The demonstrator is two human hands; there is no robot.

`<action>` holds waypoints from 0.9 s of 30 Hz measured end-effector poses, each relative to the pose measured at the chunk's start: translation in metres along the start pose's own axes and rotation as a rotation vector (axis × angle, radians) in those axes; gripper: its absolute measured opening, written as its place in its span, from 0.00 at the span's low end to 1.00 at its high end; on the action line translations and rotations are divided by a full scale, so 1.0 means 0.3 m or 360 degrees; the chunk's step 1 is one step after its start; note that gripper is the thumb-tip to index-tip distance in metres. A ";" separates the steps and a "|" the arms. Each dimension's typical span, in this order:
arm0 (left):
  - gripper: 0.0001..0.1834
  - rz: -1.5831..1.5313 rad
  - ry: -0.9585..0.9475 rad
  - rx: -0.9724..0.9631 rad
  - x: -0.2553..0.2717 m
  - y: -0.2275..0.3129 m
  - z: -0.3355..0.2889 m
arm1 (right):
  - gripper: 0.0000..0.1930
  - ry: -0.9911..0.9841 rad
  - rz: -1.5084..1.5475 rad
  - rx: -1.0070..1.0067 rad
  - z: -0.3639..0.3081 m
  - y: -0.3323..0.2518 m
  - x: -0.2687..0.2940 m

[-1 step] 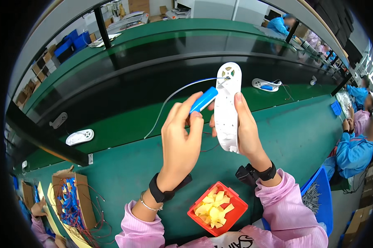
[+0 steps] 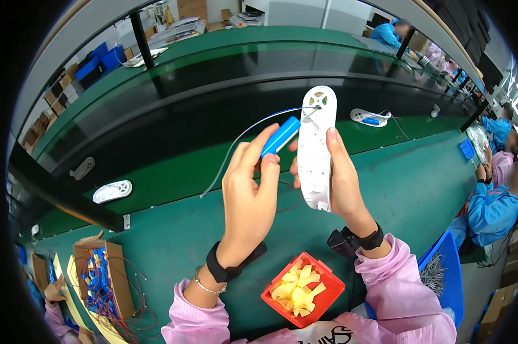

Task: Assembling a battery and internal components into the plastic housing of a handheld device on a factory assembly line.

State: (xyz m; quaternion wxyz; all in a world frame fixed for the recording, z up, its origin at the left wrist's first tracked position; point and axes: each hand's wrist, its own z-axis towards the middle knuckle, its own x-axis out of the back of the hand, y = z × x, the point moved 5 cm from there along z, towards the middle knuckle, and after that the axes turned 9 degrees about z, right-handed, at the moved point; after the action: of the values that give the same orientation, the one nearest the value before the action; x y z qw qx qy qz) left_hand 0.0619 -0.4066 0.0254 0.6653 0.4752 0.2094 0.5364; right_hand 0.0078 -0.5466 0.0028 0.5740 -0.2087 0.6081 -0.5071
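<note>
White shell: long, round-ended, gripped in your right hand, its inner side showing and its patterned round end pointing far.
Right-hand grip: thumb along the shell's right edge, fingertips showing past its left edge; closed firmly round it.
Blue cell: in your left hand, tilted, its far end leaning right toward the shell. Very close there; you can't fairly tell from this angle whether the two touch.
Left-hand grip: pinched on the cell between thumb and fingers, palm otherwise loosely curved.
Pale wire: runs from the shell's far end, arching left and near, past your left hand.
Red tray: near, between your forearms on the green worktop, with yellow strips heaped inside.
Blue bin: near right, beside your right sleeve, metal pieces in it.
Cardboard box: near left, crowded with blue cells and tangled red wires.
Belt side: beyond the worktop, one white unit lies left, another white piece right with a blue cylinder on it.
Co-worker: far right, blue clothing.
</note>
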 end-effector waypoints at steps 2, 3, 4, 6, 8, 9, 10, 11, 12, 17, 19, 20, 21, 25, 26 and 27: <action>0.19 -0.0058 -0.0106 0.0053 0.002 0.006 -0.004 | 0.21 0.0028 0.0133 -0.0005 0.009 -0.005 -0.005; 0.19 -0.0085 -0.0158 0.0080 0.005 0.011 -0.010 | 0.21 0.0001 0.0211 -0.0034 0.011 -0.008 -0.007; 0.20 -0.0144 -0.0177 0.0080 -0.002 0.024 -0.020 | 0.21 -0.0026 0.0289 -0.0063 0.012 -0.012 -0.004; 0.20 -0.0125 -0.0169 0.0081 -0.018 0.025 -0.030 | 0.23 0.0029 0.0364 -0.0034 0.008 -0.019 0.009; 0.19 -0.0076 -0.0112 0.0114 -0.023 0.029 -0.041 | 0.25 0.0174 0.0380 0.0077 0.000 -0.029 0.006; 0.17 -0.0101 -0.0068 0.0106 -0.025 0.040 -0.049 | 0.25 0.0154 0.0339 0.0146 -0.001 -0.041 -0.004; 0.16 -0.0125 -0.0023 0.0097 -0.031 0.054 -0.057 | 0.24 0.0136 0.0297 0.0215 -0.002 -0.054 -0.014; 0.15 -0.0152 0.0022 0.0092 -0.038 0.067 -0.061 | 0.23 0.0118 0.0253 0.0281 -0.004 -0.063 -0.016; 0.12 -0.0116 0.0068 0.0055 -0.041 0.086 -0.061 | 0.22 0.0081 0.0262 0.0278 -0.011 -0.063 -0.011; 0.13 0.0205 0.0182 -0.0136 -0.061 0.077 -0.082 | 0.22 0.0014 0.0324 0.0280 -0.028 -0.062 -0.022; 0.13 0.0314 0.0224 -0.0217 -0.059 0.080 -0.090 | 0.23 0.0008 0.0310 0.0286 -0.033 -0.056 -0.032; 0.13 0.0361 0.0258 -0.0305 -0.062 0.084 -0.087 | 0.23 0.0005 0.0313 0.0296 -0.038 -0.054 -0.035; 0.13 0.0375 0.0286 -0.0380 -0.067 0.082 -0.084 | 0.24 0.0001 0.0318 0.0306 -0.042 -0.054 -0.039; 0.15 0.0404 0.0351 -0.0564 -0.079 0.071 -0.087 | 0.21 0.0054 0.0329 0.0296 -0.050 -0.034 -0.050; 0.15 0.0395 0.0361 -0.0585 -0.080 0.077 -0.087 | 0.21 0.0042 0.0328 0.0295 -0.049 -0.043 -0.050; 0.14 0.0441 0.0374 -0.0615 -0.080 0.086 -0.088 | 0.21 0.0030 0.0328 0.0294 -0.049 -0.049 -0.052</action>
State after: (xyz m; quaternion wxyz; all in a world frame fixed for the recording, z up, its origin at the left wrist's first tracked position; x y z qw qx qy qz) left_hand 0.0196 -0.4183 0.0297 0.6350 0.2978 0.1119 0.7039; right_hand -0.0065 -0.5338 0.0203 0.6341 -0.0867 0.5825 -0.5012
